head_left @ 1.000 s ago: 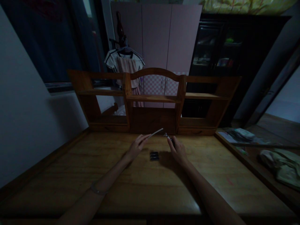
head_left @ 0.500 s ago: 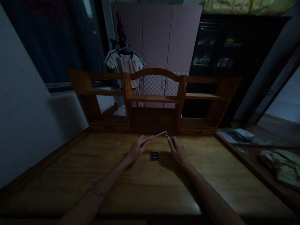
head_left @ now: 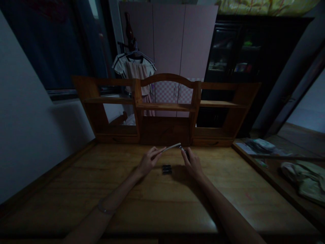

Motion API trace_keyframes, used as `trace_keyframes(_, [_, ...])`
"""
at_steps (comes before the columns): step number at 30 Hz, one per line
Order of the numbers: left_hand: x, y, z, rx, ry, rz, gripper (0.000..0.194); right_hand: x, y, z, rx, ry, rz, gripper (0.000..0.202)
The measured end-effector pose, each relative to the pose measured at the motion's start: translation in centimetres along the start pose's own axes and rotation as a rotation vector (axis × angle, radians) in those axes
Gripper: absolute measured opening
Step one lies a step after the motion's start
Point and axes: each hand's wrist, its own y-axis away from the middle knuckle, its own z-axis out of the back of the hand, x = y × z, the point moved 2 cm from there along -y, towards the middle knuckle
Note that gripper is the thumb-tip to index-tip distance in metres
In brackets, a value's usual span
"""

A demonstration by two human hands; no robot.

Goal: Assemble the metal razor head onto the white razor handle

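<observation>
My two bare hands are held out over a wooden desk in a dim room. My left hand is closed, thumb and fingers pinching one end of a thin pale strip, which slants up and to the right, slightly bowed. My right hand is curled shut around a small tool with a dark handle and a shiny metal end pointing toward the strip. The strip's far tip is right at that metal end, in the space between my hands; I cannot tell whether they touch. Below that, on the desk between my forearms, three small dark objects lie in a stack of rows. A thin bracelet circles my left forearm. Behind my hands, along the desk's back, stands a wooden shelf unit.
</observation>
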Motion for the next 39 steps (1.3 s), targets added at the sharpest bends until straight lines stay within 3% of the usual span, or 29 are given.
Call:
trace_keyframes(6, [1.1, -0.1, 0.0, -0.015, -0.006, 0.015, 0.036, 0.2, 0.1, 0.4, -0.010, -0.049, -0.021, 0.028])
trace_keyframes(11, [0.2, 0.0, 0.6, -0.077, -0.009, -0.001, 0.037, 0.3, 0.0, 0.2, -0.005, -0.047, 0.000, 0.027])
trace_keyframes(21, [0.9, 0.1, -0.4, -0.036, -0.090, 0.008, 0.036, 0.8, 0.1, 0.9, -0.065, -0.078, -0.008, 0.025])
trace_keyframes(29, [-1.0, 0.3, -0.2, -0.049, -0.062, -0.064, 0.039, 0.8, 0.0, 0.7, -0.026, -0.084, -0.006, 0.024])
trace_keyframes(39, [-1.1, 0.4, -0.3, -0.076, -0.066, -0.082, 0.041, 0.6, 0.1, 0.9, 0.003, -0.132, -0.066, 0.027])
